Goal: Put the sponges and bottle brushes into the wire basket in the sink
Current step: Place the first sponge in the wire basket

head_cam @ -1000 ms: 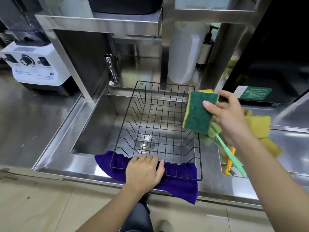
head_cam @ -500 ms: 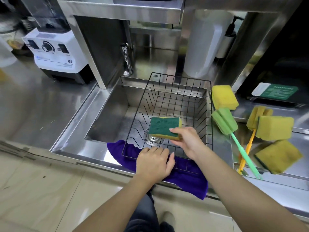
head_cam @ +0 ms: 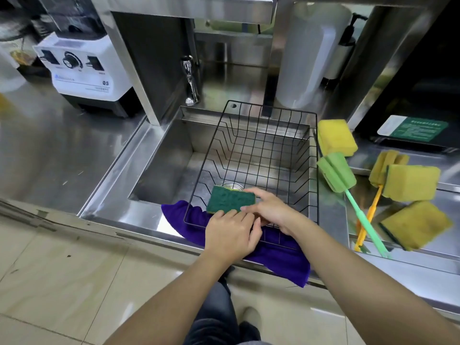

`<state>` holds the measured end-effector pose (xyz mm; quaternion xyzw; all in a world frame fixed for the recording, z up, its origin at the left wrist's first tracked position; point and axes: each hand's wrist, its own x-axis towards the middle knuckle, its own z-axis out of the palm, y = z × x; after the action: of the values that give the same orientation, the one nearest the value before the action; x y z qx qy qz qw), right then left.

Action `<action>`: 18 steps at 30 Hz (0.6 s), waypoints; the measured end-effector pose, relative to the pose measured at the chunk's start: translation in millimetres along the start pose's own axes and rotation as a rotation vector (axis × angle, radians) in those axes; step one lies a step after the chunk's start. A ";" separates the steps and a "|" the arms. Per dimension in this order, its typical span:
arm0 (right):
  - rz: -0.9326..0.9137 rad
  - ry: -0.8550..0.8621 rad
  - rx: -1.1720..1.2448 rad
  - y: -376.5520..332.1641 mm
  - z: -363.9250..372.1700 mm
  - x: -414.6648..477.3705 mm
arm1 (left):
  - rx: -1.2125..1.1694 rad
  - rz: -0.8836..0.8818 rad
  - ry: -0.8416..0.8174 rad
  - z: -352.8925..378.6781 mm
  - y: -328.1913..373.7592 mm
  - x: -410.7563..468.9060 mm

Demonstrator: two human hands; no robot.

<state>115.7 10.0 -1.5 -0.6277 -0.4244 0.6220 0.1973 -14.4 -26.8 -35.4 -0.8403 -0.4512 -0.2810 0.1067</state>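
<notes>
Sponge number one has come down from beside the basket's right rim to low inside the wire basket [head_cam: 261, 150], near its front edge, so the first of the pieces is all but delivered and only the letting-go is left.

Furthest left, the left hand [head_cam: 231, 235] lies palm-down, fingers loosely curled, over the basket's front rim and the purple cloth [head_cam: 281, 255] beneath it; it steadies the basket as it did a second ago and holds nothing else. Next to it, the green-topped sponge [head_cam: 230, 199] sits flat, scouring face up, over the drain. The right hand [head_cam: 268, 210] has it by the right end, fingers half closed around that edge.

Further right, on the steel surface [head_cam: 331, 220], the rest waits outside the basket: a yellow sponge [head_cam: 336, 138], the green bottle brush [head_cam: 336, 173], an orange-handled brush [head_cam: 373, 205], and two more yellow sponges [head_cam: 410, 185].
</notes>
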 end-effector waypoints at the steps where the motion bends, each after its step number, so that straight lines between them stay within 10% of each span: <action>1: 0.004 -0.017 -0.024 -0.9 -1.9 -1.6 | 0.000 0.006 0.007 -0.2 0.0 0.0; 18: -0.190 0.139 -0.430 -14.9 -49.0 -19.7 | 0.027 0.028 0.017 1.8 -2.3 -0.6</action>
<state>160.5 16.7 29.4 -0.6538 -0.5895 0.4515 0.1454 -15.9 -25.2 -37.3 -0.8426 -0.4422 -0.2804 0.1260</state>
